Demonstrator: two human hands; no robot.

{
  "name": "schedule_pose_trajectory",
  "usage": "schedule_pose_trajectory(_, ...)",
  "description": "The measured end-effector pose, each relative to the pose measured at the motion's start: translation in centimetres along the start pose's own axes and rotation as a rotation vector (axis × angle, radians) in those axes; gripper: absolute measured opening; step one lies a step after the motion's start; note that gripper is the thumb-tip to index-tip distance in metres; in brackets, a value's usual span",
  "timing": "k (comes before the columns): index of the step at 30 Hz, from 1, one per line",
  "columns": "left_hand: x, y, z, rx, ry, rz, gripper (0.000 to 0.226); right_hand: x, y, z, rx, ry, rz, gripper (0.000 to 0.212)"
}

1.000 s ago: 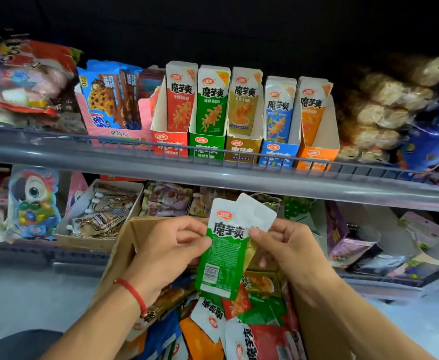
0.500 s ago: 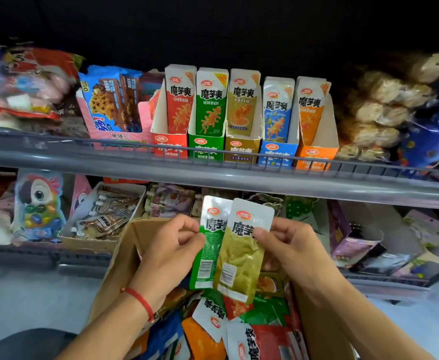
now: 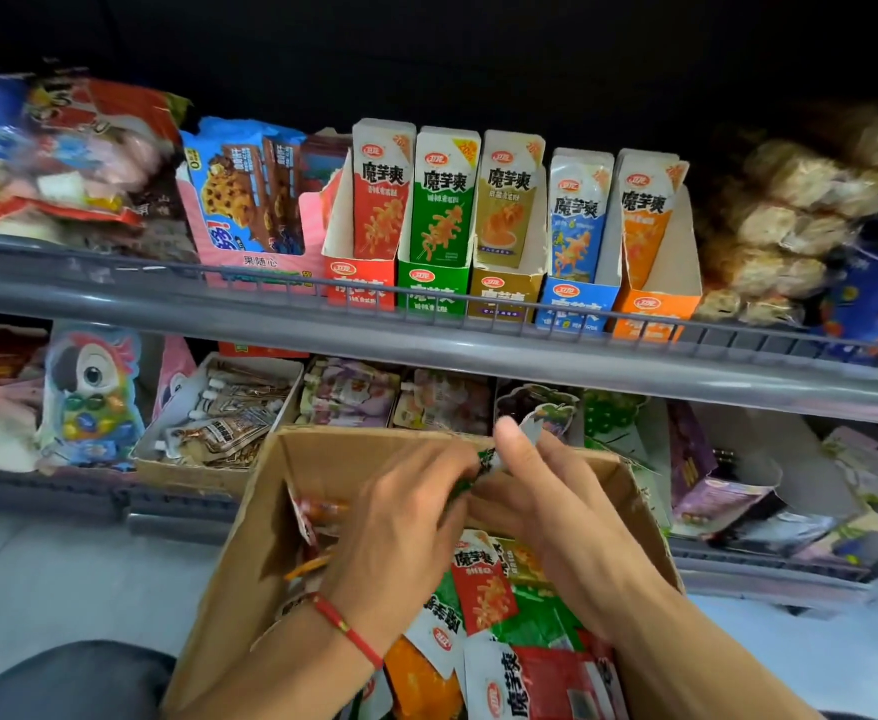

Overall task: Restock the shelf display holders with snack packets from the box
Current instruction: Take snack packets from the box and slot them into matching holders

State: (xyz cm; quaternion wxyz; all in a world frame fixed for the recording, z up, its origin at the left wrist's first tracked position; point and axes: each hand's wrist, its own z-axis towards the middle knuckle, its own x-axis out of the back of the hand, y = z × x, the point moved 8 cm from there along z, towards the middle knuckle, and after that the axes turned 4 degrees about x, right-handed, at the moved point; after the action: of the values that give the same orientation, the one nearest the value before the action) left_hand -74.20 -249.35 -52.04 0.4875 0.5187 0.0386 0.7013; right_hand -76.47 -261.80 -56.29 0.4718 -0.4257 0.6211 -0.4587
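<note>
Both hands over the box (image 3: 291, 475): left hand (image 3: 400, 532) and right hand (image 3: 556, 511) pinch a green packet (image 3: 483, 462) between them, five holders (image 3: 509, 293) up on the shelf (image 3: 426, 350)

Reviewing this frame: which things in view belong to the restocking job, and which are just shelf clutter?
Job:
cardboard box
loose snack packets
five display holders
left hand
right hand
green packet, between both hands

Lying about:
cookie box
parrot pack
pouch tray
wrapped buns

Cardboard box (image 3: 322, 470) — loose packets (image 3: 483, 589); five holders (image 3: 509, 298) upright.
</note>
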Motion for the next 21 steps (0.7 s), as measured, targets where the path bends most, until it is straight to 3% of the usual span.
schedule_pose_trajectory(3,-0.7,0.5,-0.3,-0.077,-0.083,0.031,0.032,0.4,-1.1,0.1,0.056,0.049,-0.039,0.026)
schedule_pose_trajectory(4,-0.4,0.4,-0.3,-0.057,-0.105,0.010,0.031,1.1,-1.3,0.3,0.049,0.090,-0.083,0.017)
schedule_pose_trajectory(6,0.2,-0.7,0.0,0.099,-0.151,-0.089,0.041,2.0,-1.6,0.7,-0.004,0.073,-0.076,0.021)
schedule_pose_trajectory(9,1.1,-3.3,0.3,0.393,-0.222,-0.183,0.046,1.3,-2.5,0.6,-0.052,-0.082,0.037,0.028)
schedule_pose_trajectory(12,-0.5,-5.0,-0.1,0.667,-0.391,-0.631,0.036,1.3,-2.7,0.7,-0.034,-0.107,-0.028,0.029)
schedule_pose_trajectory(17,0.7,-5.8,0.1,0.684,-0.262,-0.685,0.026,2.2,-5.3,1.4,0.224,0.000,-0.611,0.017)
schedule_pose_trajectory(21,2.4,-6.4,0.9,0.655,-0.182,-0.681,0.027,1.6,-7.3,2.6,0.157,-0.054,-0.638,0.016)
